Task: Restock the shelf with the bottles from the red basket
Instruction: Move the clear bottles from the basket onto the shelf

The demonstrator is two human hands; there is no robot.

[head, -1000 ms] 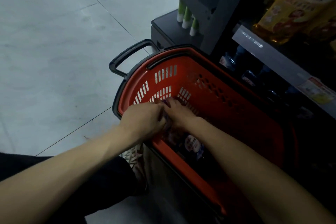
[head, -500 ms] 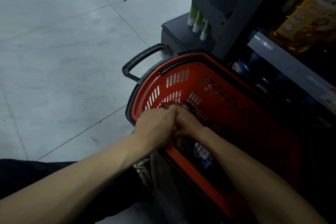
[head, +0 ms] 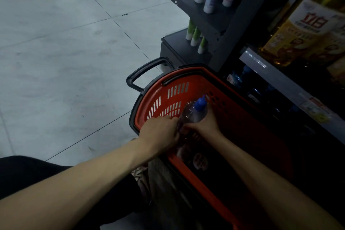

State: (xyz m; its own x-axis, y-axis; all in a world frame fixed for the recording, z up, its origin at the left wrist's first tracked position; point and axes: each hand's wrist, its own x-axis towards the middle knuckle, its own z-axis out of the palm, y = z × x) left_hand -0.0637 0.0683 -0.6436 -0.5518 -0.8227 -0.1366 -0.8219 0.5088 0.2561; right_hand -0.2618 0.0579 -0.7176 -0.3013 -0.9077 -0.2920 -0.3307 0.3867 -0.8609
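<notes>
Obs.: a person is low beside the red basket [head: 248,117], both forearms reaching in over its near rim. 1 clear bottle [head: 194,115] with a blue cap [head: 200,103] stands raised at the basket's far-left end. The cap is tilted up and away, and the base is down among the other stock. The right hand [head: 205,124] is wrapped round the bottle's shoulder just under the cap, fingers curled closed on it. The left hand [head: 160,132] has its fingers curled onto the clear body lower down, close against the right hand. A second bottle [head: 200,160] lies on the basket's bottom beneath the wrists; the total count is unclear in the dark. The shelf [head: 261,63] runs along the basket's right side, and its low bay holds dark bottles that are hard to make out. Judgement: the step in hand is lifting this bottle out; none of its shelving is done. To do it well, carry the weight at the shoulder, not the cap. Free the left hand once the base clears the rim. Lift straight up before swinging right, so the base does not catch the basket's wall. Set it upright in a gap. Thin plastic will likely dent under a hard squeeze.
</notes>
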